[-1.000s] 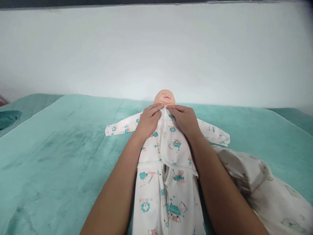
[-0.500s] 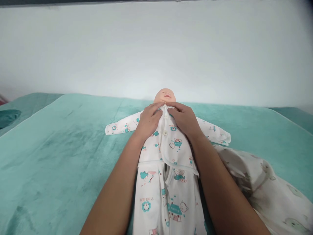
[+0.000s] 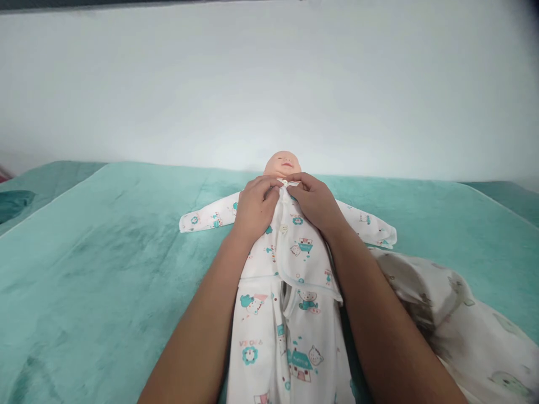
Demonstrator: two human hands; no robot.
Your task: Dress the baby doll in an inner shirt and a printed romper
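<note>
A baby doll point(image 3: 283, 163) lies on its back on a teal blanket point(image 3: 105, 247), head away from me. It wears a white romper point(image 3: 290, 292) printed with teal cartoon animals, sleeves spread to both sides. My left hand point(image 3: 254, 205) and my right hand point(image 3: 315, 201) meet at the collar just under the doll's chin. Both have their fingers curled and pinched on the two edges of the romper's neck opening. My forearms run along either side of the doll's body.
A crumpled white printed cloth point(image 3: 458, 325) lies to the right of the doll. A white wall point(image 3: 269, 84) stands behind the bed. A dark teal item point(image 3: 14, 202) sits at the far left edge.
Both hands have crept slightly upward to the collar and their fingers have tightened on the neck edges. The doll stays put.
</note>
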